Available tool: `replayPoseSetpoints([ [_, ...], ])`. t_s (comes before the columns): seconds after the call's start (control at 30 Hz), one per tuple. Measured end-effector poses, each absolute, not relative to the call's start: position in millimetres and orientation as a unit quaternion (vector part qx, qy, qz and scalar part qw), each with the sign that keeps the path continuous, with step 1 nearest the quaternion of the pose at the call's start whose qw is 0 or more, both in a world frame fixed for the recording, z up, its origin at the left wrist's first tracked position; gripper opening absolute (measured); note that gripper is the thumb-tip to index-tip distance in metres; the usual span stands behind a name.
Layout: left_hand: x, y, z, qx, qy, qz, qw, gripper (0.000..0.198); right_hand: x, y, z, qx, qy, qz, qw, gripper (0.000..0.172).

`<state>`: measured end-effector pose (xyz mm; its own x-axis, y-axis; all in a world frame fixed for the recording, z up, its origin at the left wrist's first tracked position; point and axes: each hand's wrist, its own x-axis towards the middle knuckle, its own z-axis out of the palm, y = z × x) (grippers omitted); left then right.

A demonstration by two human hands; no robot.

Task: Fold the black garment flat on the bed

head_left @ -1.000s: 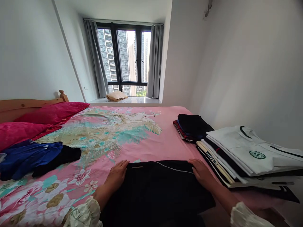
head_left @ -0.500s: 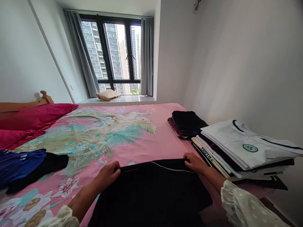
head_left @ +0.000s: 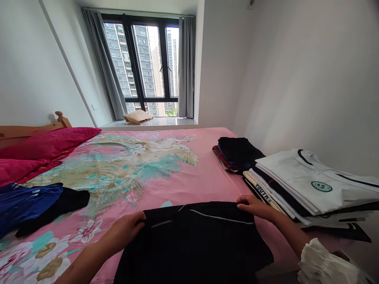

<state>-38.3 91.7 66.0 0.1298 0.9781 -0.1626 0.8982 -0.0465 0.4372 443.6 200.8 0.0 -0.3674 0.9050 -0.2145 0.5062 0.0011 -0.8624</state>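
- My left hand (head_left: pixel 128 229) and right hand (head_left: pixel 255 206) each pinch a far corner of the black garment (head_left: pixel 195 240).
- An uneven pull could skew it, and my right arm might nudge the folded stack (head_left: pixel 310 189).

Near edge of black garment (head_left: pixel 192 244) off-frame.

Black garment (head_left: pixel 195 240): matt cloth, thin pale piping. Bedsheet (head_left: pixel 166 177): smooth printed cloth, slight sheen. Pillows (head_left: pixel 50 142): glossy magenta fabric. Headboard (head_left: pixel 32 129): varnished wood. Folded stack (head_left: pixel 310 189): matt cotton-like cloth.
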Motion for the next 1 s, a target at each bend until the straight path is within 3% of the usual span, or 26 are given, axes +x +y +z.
replayPoseSetpoints([
  [0.13, -59.9, 135.0, 20.9, 0.708, 0.676, 0.084, 0.187, 0.019, 434.1, 209.4, -8.6, -0.531, -0.742, 0.375, 0.167, 0.021],
  [0.3, -60.2, 149.5, -2.4, 0.730, 0.652, 0.123, 0.165, 0.012, 437.2, 228.0, -29.2, -0.558, -0.761, 0.279, 0.178, 0.015],
  [0.47, -61.2, 162.6, -3.2, 0.715, 0.649, 0.105, 0.236, 0.007, 438.2, 240.2, -38.3, -0.554, -0.760, 0.302, 0.155, 0.010],
  [1.0, -60.2, 163.1, 21.3, 0.668, 0.634, 0.129, 0.368, 0.021, 433.5, 243.2, -24.3, -0.536, -0.730, 0.416, 0.083, 0.014],
])
